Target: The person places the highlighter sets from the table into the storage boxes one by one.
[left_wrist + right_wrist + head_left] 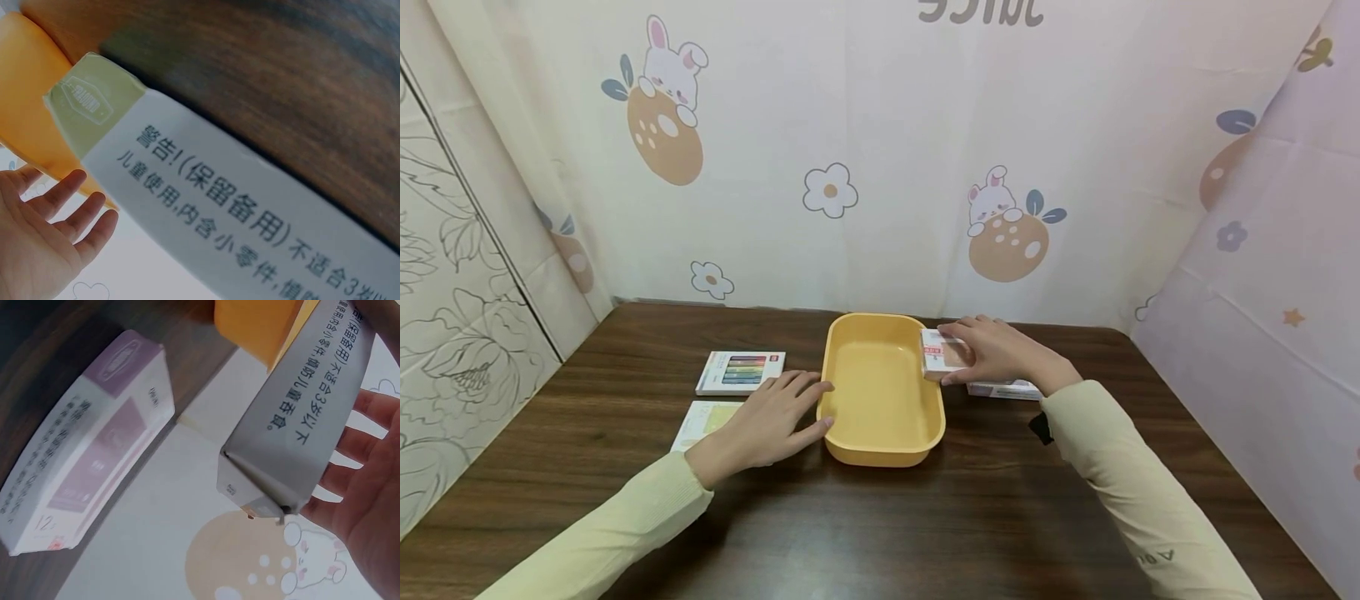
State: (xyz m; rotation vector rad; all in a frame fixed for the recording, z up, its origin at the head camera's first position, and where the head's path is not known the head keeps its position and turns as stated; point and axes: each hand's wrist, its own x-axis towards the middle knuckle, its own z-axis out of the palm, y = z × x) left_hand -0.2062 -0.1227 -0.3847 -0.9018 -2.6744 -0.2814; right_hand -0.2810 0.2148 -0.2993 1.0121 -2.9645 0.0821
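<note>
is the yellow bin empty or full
The yellow bin is empty: the head view looks down into it and shows nothing lying inside.

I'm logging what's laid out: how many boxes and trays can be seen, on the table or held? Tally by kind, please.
Boxes: 4 (colored-stick box, green-and-white box, purple-and-white box, held box)
Trays: 1 (yellow tray)
Total: 5
</note>
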